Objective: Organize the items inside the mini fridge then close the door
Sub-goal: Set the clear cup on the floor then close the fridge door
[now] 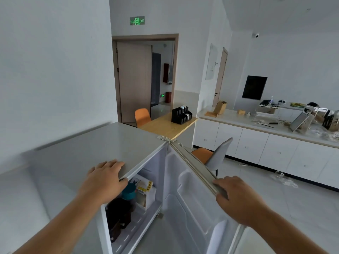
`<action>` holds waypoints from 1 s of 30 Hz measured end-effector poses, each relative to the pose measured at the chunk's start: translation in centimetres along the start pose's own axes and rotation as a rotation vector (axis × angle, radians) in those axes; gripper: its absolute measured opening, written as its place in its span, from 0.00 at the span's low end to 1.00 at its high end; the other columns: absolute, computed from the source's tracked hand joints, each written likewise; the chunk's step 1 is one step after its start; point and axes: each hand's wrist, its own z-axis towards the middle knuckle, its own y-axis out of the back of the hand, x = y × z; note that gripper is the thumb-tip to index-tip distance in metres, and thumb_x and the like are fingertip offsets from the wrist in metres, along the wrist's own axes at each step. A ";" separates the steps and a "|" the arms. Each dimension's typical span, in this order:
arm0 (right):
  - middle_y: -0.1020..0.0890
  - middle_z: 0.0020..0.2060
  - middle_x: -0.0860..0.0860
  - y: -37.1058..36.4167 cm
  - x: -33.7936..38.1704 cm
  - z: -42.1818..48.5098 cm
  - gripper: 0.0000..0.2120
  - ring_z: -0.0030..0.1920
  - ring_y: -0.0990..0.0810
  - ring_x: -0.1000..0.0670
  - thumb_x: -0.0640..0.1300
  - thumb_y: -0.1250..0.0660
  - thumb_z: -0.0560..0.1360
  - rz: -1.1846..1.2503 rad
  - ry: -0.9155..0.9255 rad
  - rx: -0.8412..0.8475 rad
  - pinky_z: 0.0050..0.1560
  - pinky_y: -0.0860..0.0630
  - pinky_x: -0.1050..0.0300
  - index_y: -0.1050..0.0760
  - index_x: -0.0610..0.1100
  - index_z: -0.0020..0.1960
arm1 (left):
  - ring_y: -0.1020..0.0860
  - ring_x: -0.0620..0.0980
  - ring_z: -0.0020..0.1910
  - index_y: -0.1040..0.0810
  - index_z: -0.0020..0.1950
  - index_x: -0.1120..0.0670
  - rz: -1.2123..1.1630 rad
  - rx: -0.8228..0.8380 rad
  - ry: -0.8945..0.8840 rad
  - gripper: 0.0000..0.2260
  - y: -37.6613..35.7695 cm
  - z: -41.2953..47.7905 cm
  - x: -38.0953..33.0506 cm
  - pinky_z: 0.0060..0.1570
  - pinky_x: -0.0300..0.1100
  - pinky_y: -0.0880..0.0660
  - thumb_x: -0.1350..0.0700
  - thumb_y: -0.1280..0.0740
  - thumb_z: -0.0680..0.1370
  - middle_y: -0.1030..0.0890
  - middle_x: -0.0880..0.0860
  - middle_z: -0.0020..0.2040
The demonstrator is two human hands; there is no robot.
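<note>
The grey mini fridge [95, 143] stands below me with its door [192, 202] swung open to the right. My left hand [104, 178] lies flat on the fridge's top front edge, fingers curled over the lip. My right hand [240, 198] grips the top edge of the open door. Inside on the shelf I see a white carton [146, 191] with a yellow label, a teal-capped container [129, 191] in front of it, and dark bottles [119, 215] nearer the left wall. The door's inner racks look bare.
A grey chair [219, 156] and an orange seat [200, 154] stand just behind the open door. A wooden table [165, 125] with a black organizer [181, 115] is beyond the fridge. White counter cabinets [256, 145] run along the right. A wall is on the left.
</note>
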 end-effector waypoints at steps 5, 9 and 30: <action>0.21 0.47 0.63 -0.9 2.6 -0.8 0.17 0.51 0.25 0.63 0.53 0.39 0.77 0.140 0.060 -0.034 0.50 0.31 0.69 0.18 0.55 0.61 | 0.35 0.53 0.79 0.37 0.81 0.44 -0.009 -0.005 -0.011 0.30 -0.4 0.1 0.3 0.77 0.55 0.37 0.36 0.41 0.81 0.33 0.47 0.81; 0.21 0.50 0.65 -1.6 5.0 -1.3 0.25 0.52 0.23 0.63 0.61 0.43 0.74 0.242 0.116 -0.006 0.53 0.26 0.67 0.18 0.56 0.65 | 0.35 0.54 0.79 0.36 0.81 0.45 -0.026 -0.012 -0.023 0.29 -0.6 0.3 0.5 0.77 0.55 0.37 0.36 0.43 0.82 0.33 0.48 0.81; 0.21 0.64 0.59 -8.4 19.0 3.8 0.30 0.66 0.28 0.58 0.73 0.46 0.78 0.246 0.354 -0.012 0.65 0.29 0.58 0.27 0.57 0.71 | 0.36 0.51 0.80 0.28 0.76 0.42 -0.222 -0.024 0.018 0.33 -1.0 0.8 1.3 0.77 0.54 0.39 0.27 0.54 0.79 0.29 0.45 0.79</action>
